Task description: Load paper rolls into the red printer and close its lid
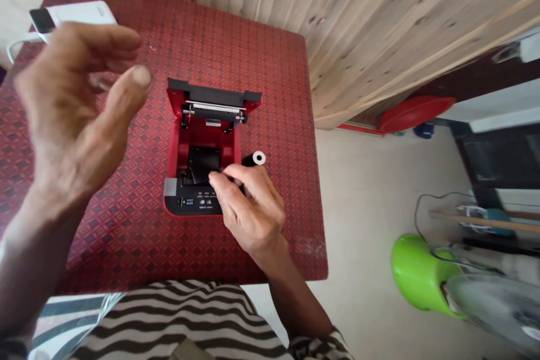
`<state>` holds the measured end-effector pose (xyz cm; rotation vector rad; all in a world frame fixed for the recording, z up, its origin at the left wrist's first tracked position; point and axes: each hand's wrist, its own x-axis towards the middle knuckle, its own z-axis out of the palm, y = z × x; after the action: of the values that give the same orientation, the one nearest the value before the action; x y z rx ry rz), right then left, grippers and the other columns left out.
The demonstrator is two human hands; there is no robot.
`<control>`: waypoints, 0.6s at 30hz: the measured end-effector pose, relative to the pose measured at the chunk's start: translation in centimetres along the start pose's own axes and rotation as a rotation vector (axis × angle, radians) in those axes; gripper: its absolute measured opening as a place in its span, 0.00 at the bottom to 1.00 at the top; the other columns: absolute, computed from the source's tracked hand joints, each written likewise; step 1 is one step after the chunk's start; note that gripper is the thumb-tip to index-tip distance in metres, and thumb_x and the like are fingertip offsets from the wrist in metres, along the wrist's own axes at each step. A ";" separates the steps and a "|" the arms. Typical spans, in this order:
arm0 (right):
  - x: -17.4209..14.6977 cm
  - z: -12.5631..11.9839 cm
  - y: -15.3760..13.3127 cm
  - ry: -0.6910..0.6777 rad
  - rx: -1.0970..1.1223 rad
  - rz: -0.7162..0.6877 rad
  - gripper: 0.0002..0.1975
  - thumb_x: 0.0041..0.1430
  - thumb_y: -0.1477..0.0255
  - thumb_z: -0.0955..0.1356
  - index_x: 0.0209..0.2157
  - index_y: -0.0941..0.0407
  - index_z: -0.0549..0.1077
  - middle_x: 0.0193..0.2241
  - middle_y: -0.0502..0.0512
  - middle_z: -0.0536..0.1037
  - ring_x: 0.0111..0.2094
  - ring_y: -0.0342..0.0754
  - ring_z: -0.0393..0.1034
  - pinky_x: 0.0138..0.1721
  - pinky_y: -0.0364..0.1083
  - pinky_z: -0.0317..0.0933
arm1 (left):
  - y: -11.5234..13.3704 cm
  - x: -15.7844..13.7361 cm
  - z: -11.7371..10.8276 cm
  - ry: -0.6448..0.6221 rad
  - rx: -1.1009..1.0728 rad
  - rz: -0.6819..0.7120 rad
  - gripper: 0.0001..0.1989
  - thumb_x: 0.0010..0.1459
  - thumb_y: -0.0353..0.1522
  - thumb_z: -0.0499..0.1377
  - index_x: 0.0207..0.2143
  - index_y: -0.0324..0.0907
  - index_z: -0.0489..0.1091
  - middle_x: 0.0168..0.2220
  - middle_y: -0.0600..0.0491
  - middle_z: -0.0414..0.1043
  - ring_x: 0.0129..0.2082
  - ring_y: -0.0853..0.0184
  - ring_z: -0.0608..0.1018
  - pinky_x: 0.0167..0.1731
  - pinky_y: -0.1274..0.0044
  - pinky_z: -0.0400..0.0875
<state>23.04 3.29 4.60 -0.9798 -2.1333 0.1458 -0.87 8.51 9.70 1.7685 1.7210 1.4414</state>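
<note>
A small red and black printer (172, 152) stands on the table, its lid (215, 94) raised and its roll bay uncovered. My right hand (253, 208) reaches over the printer's right front edge, thumb and forefinger pinched at a thin black flat piece (204, 162) in the bay. That piece lies at a tilt, and its full shape is partly hidden. To the right of the printer lies a paper roll (259, 158), white end showing, dark side partly behind my fingers. Raised over the left of the table, my left hand (80, 101) is slightly blurred, fingers bent and thumb apart, holding nothing.
Behind my left hand is a white device (82, 11) with a dark end and a white cable. The patterned red table (270, 67) ends at the right above a pale floor. A wooden wall (358, 22) borders its far side; a green bucket (415, 273) stands lower right.
</note>
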 end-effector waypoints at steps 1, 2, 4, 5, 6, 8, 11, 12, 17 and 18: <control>-0.2 0.1 0.0 0.000 -0.010 -0.008 0.13 0.67 0.85 0.71 0.48 0.57 0.80 0.43 0.59 0.84 0.39 0.48 0.74 0.42 0.48 0.73 | -0.6 0.9 1.0 -0.044 -0.100 -0.056 0.20 0.68 0.42 0.65 0.56 0.42 0.78 0.49 0.56 0.81 0.50 0.67 0.81 0.50 0.70 0.72; -0.4 0.1 -0.1 0.004 -0.024 -0.017 0.13 0.66 0.85 0.71 0.48 0.58 0.80 0.43 0.59 0.84 0.39 0.48 0.74 0.42 0.47 0.73 | -1.2 1.6 1.9 -0.131 -0.231 -0.187 0.19 0.70 0.42 0.62 0.56 0.40 0.78 0.48 0.55 0.81 0.52 0.65 0.81 0.52 0.69 0.72; -0.6 0.1 -0.1 0.024 -0.051 -0.036 0.13 0.67 0.86 0.71 0.48 0.58 0.80 0.43 0.59 0.83 0.39 0.47 0.74 0.40 0.47 0.72 | -2.0 2.6 3.6 -0.117 -0.474 -0.392 0.17 0.67 0.42 0.62 0.47 0.38 0.80 0.49 0.48 0.82 0.52 0.59 0.81 0.54 0.63 0.72; -0.7 0.1 -0.1 0.038 -0.058 -0.045 0.12 0.67 0.86 0.70 0.47 0.58 0.80 0.42 0.59 0.83 0.38 0.47 0.74 0.39 0.47 0.72 | -2.2 2.9 4.2 -0.137 -0.494 -0.411 0.15 0.65 0.40 0.63 0.46 0.39 0.81 0.50 0.46 0.82 0.53 0.57 0.80 0.57 0.61 0.71; -0.8 0.1 -0.1 0.049 -0.060 -0.053 0.12 0.67 0.85 0.70 0.47 0.58 0.80 0.42 0.59 0.83 0.38 0.47 0.74 0.39 0.47 0.72 | -2.2 2.9 4.6 -0.140 -0.521 -0.428 0.13 0.62 0.39 0.65 0.43 0.40 0.81 0.51 0.46 0.82 0.54 0.56 0.80 0.58 0.60 0.71; -0.9 0.1 -0.2 0.044 -0.060 -0.059 0.11 0.67 0.85 0.71 0.47 0.59 0.80 0.42 0.59 0.83 0.38 0.47 0.73 0.39 0.47 0.72 | -2.0 2.5 4.8 -0.175 -0.553 -0.426 0.09 0.58 0.36 0.66 0.39 0.42 0.80 0.52 0.46 0.81 0.56 0.54 0.78 0.62 0.57 0.69; -0.9 0.0 -0.2 0.031 -0.067 -0.050 0.10 0.67 0.84 0.71 0.47 0.59 0.80 0.42 0.59 0.83 0.37 0.47 0.73 0.39 0.47 0.71 | -1.6 0.9 4.0 -0.251 -0.617 -0.455 0.12 0.53 0.33 0.66 0.40 0.41 0.80 0.51 0.46 0.80 0.61 0.50 0.76 0.71 0.52 0.59; -0.9 -0.1 -0.3 0.028 -0.067 -0.049 0.10 0.67 0.84 0.71 0.47 0.60 0.80 0.42 0.59 0.83 0.37 0.47 0.72 0.39 0.47 0.71 | -1.5 0.3 3.6 -0.274 -0.623 -0.482 0.16 0.51 0.32 0.67 0.44 0.41 0.80 0.52 0.46 0.80 0.63 0.49 0.75 0.73 0.50 0.55; -0.6 -0.1 -0.5 0.019 -0.064 -0.078 0.08 0.69 0.84 0.71 0.47 0.62 0.80 0.42 0.61 0.83 0.37 0.48 0.72 0.39 0.48 0.71 | -2.1 -3.0 2.1 -0.346 -0.536 -0.568 0.35 0.48 0.35 0.73 0.61 0.47 0.74 0.70 0.48 0.70 0.73 0.42 0.66 0.76 0.45 0.49; -0.6 0.0 -0.6 0.010 -0.067 -0.077 0.08 0.69 0.84 0.71 0.47 0.62 0.80 0.42 0.60 0.83 0.37 0.48 0.73 0.39 0.48 0.71 | -2.2 -3.4 1.9 -0.370 -0.520 -0.569 0.38 0.48 0.35 0.73 0.63 0.48 0.72 0.72 0.48 0.67 0.74 0.42 0.64 0.76 0.44 0.49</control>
<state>22.97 2.50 4.51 -0.9336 -2.1751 0.0317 0.08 6.86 5.60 1.0675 1.3387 1.0895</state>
